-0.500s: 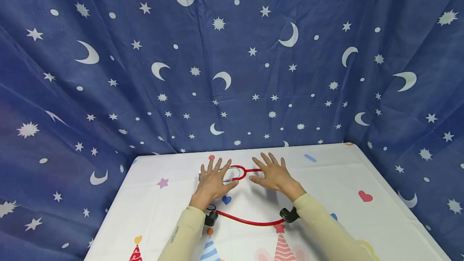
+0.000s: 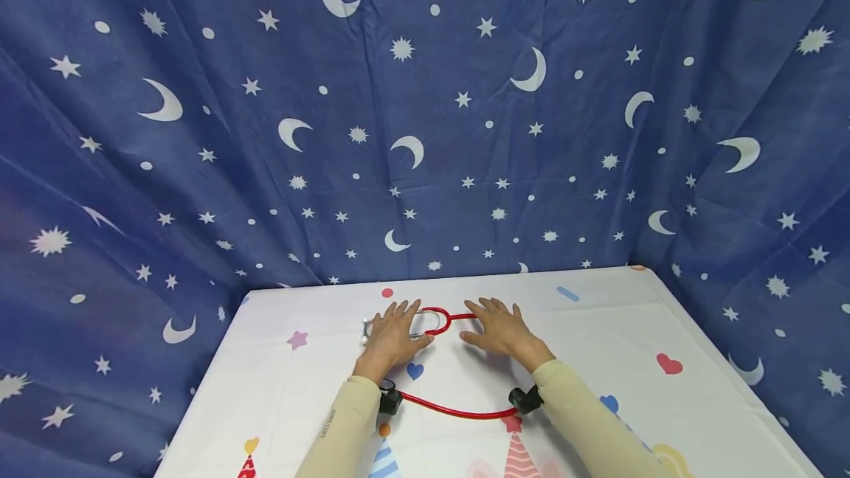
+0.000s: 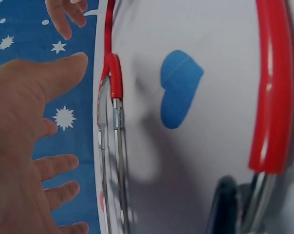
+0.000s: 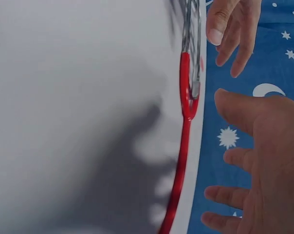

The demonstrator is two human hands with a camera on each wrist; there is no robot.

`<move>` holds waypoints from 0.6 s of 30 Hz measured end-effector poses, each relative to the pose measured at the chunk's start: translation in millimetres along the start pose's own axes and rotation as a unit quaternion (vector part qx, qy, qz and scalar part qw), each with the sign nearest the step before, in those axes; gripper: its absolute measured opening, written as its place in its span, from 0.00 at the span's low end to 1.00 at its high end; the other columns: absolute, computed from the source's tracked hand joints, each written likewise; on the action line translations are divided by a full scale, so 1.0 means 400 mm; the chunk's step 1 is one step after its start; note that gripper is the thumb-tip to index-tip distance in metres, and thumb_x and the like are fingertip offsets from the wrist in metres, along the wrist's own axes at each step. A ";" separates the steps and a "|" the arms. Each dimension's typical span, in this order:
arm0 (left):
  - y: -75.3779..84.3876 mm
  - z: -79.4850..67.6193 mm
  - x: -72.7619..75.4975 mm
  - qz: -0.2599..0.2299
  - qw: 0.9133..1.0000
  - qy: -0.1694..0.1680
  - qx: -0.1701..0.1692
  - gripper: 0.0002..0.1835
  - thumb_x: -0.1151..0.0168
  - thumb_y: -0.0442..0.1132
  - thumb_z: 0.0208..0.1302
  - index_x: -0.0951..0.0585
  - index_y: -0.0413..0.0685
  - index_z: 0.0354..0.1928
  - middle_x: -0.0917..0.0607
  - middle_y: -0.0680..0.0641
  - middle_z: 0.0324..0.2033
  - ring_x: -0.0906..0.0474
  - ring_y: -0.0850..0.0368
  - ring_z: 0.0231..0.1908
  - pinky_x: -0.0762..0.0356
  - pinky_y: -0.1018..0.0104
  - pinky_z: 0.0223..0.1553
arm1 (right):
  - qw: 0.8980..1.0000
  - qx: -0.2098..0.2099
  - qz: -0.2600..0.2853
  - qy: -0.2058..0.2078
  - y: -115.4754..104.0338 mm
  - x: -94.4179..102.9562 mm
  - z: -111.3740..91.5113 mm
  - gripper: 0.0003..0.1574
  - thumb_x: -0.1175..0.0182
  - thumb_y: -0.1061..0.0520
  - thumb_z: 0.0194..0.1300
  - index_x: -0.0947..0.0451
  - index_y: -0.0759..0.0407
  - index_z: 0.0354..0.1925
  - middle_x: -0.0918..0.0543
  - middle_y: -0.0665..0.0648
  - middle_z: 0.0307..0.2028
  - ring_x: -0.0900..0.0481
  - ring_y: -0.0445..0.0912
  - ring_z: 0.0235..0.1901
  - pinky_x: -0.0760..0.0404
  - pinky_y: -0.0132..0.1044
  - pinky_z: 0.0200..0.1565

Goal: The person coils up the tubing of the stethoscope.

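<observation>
A stethoscope with a red tube point(image 2: 458, 414) and metal ear tubes point(image 3: 120, 161) lies on the white table. Its forked red yoke point(image 2: 446, 319) shows between the two hands, ear tubes pointing left. My left hand point(image 2: 392, 340) is over the ear tubes, palm down, fingers apart and relaxed. Over the straight part of the red tube point(image 4: 178, 180) hovers my right hand point(image 2: 501, 332), fingers loosely spread. Both hands hold nothing. The tube curves toward the front beneath the right forearm, and its metal-stemmed end point(image 3: 261, 195) lies by the left wrist, partly hidden by the black wrist camera.
The tablecloth point(image 2: 299, 404) is white with printed hearts, stars and party hats. Behind the table and along its sides hangs a blue curtain point(image 2: 425, 109) with white moons and stars. Black cameras point(image 2: 524, 399) sit at both wrists.
Both hands have come slightly down and nearer the front, with their fingers a little less spread. The stethoscope stays in place, and the head view has tilted a little.
</observation>
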State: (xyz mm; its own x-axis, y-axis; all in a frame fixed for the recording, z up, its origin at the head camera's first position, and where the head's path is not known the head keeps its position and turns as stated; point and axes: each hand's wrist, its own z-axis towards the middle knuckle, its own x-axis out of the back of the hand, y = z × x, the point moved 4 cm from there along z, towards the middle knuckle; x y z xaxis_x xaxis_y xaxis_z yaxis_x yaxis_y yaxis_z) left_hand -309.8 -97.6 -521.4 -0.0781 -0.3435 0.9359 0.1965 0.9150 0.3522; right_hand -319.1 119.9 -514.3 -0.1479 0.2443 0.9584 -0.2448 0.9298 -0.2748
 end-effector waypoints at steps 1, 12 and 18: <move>-0.002 0.000 -0.005 -0.003 1.000 -0.001 0.002 0.43 0.36 0.62 0.60 0.38 0.56 0.74 0.34 0.42 0.72 0.44 0.39 0.74 0.49 0.35 0.71 | 1.000 -0.001 0.002 -0.002 0.002 -0.005 0.000 0.45 0.42 0.31 0.64 0.38 0.44 0.73 0.34 0.61 0.71 0.42 0.62 0.73 0.49 0.71 0.69; -0.025 0.004 -0.030 -0.018 1.000 0.012 0.006 0.41 0.33 0.56 0.59 0.34 0.53 0.72 0.28 0.42 0.66 0.37 0.41 0.70 0.44 0.37 0.69 | 1.000 -0.018 0.005 -0.007 0.010 -0.030 0.004 0.43 0.39 0.35 0.64 0.35 0.48 0.71 0.31 0.62 0.69 0.38 0.61 0.71 0.47 0.68 0.69; -0.029 0.003 -0.027 -0.020 0.999 0.029 0.005 0.38 0.31 0.51 0.60 0.32 0.51 0.70 0.27 0.42 0.64 0.35 0.40 0.67 0.45 0.36 0.69 | 1.000 -0.009 0.000 -0.004 0.013 -0.039 0.008 0.40 0.38 0.39 0.64 0.33 0.52 0.70 0.28 0.62 0.66 0.32 0.61 0.67 0.43 0.67 0.67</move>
State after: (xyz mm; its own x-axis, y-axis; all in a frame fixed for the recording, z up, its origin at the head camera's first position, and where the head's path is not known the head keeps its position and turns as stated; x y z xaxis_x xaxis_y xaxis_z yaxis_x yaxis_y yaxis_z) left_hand -312.5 -104.1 -535.6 -0.0292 -0.3907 0.9200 0.1841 0.9026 0.3891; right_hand -321.2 120.2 -530.8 -0.1552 0.2422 0.9577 -0.2279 0.9345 -0.2733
